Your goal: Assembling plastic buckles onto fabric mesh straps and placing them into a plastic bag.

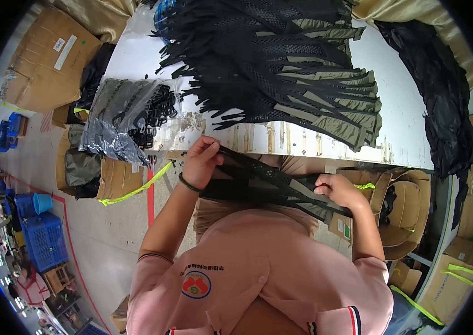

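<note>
Both hands closed on black mesh strap piece [270, 187], held over lap below table edge [303, 146]: left hand [200, 162] pinches one end, right hand [339, 190] grips other. Risk: loose tails snag on stacked pieces [286, 67] & drag them off

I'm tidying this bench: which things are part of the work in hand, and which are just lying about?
In hand:
- black mesh piece, held by left hand and right hand
- stack of like mesh pieces
- clear bag of black buckles

Lying about:
- cardboard boxes
- blue crates
- black fabric
</note>
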Demonstrator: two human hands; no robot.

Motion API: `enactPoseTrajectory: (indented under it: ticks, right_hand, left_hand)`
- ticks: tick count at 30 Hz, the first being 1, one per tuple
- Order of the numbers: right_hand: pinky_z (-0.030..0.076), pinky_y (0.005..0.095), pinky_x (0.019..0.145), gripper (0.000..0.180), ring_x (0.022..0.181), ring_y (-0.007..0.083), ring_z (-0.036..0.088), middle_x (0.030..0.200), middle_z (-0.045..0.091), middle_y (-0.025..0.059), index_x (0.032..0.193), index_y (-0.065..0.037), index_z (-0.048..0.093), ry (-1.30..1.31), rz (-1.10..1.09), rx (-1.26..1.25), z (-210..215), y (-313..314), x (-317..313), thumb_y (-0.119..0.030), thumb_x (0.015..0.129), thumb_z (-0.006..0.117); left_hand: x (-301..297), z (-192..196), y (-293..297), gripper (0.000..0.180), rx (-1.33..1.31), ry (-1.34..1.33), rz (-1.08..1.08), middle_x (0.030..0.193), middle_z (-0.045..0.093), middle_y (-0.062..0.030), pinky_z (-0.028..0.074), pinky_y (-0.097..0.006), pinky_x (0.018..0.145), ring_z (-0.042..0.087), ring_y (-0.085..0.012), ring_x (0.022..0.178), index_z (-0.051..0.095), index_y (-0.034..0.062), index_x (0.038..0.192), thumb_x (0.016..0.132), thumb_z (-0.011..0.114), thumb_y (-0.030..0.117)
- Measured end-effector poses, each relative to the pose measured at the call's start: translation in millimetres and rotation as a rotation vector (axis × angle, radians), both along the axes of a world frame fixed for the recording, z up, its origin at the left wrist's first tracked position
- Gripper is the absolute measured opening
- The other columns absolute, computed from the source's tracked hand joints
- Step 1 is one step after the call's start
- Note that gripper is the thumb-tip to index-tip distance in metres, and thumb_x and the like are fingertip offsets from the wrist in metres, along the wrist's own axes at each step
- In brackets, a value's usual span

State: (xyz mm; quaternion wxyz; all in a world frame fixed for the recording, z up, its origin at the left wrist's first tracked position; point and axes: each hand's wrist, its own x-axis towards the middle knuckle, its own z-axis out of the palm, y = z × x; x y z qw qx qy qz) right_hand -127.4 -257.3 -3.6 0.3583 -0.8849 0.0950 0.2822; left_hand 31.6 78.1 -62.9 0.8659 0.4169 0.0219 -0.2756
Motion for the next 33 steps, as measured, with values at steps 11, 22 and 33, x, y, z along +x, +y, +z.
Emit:
enactPoseTrajectory:
  ticks: [11, 22, 33]
  right_hand:
    - [0.049, 0.0368, 0.064, 0.025, 0.075, 0.0320, 0.062, 0.086, 0.063, 0.0182, 0.109, -0.001, 0.055, -0.510, -0.136, 0.573, -15.1, 165.3, 87.0, -0.010, 0.086, 0.057]
    - [0.047, 0.0372, 0.063, 0.018, 0.068, 0.0328, 0.059, 0.082, 0.061, 0.0156, 0.101, -0.003, 0.061, -0.710, 0.032, 0.459, -38.4, 176.6, 80.9, -0.013, 0.087, 0.058]
    - [0.046, 0.0315, 0.064, 0.015, 0.073, 0.0255, 0.060, 0.082, 0.062, 0.0147, 0.091, 0.001, 0.065, -0.529, -0.129, 0.501, -37.1, 156.4, 87.4, -0.012, 0.083, 0.062]
  left_hand:
    - [-8.7, 30.1, -5.2, 0.006, 0.523, -0.370, -0.083, 0.074, 0.057, 0.0005, 0.042, -0.019, 0.052, 0.055, -0.0066, 0.061, 0.058, 0.0054, 0.093, 0.089, 0.059, 0.010]
    - [122.9, 15.7, 22.1, 0.053, 1.968, -0.780, -0.343, 0.094, 0.065, -0.0227, 0.049, -0.045, 0.079, 0.063, -0.0366, 0.087, 0.041, 0.0005, 0.128, 0.084, 0.052, 0.027]
    - [85.1, 5.5, 22.3, 0.032, 1.622, -0.952, -0.096, 0.080, 0.057, -0.0174, 0.045, -0.042, 0.066, 0.057, -0.0359, 0.076, 0.052, 0.0016, 0.080, 0.070, 0.075, 0.023]
